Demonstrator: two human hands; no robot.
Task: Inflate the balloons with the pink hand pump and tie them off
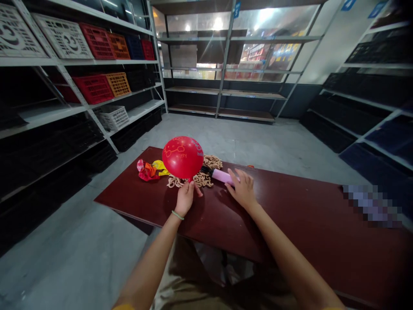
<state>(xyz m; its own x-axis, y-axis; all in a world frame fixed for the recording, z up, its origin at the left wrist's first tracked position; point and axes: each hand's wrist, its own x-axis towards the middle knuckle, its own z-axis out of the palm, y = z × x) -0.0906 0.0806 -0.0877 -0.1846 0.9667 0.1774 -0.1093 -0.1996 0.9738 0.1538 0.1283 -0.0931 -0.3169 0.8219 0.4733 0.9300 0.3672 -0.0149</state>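
An inflated red balloon (pixel 183 158) with printed drawings stands upright over the table, its neck pinched in my left hand (pixel 185 199). My right hand (pixel 242 187) rests at the near end of a pink pump (pixel 222 177), fingers apart and touching it from above. The pump lies on the table with its black end pointing left, toward the balloon. Beige curly cords (pixel 212 162) are heaped behind and below the balloon. Left of it lie a yellow deflated balloon (pixel 160 166) and red and orange deflated balloons (pixel 148 171).
The dark red table (pixel 290 206) spans the view. A pixelated item (pixel 371 206) lies at its right end. Shelves with red crates (pixel 93 89) and white crates (pixel 114 117) stand left, and more shelving (pixel 250 94) stands behind. Dark bins line the right.
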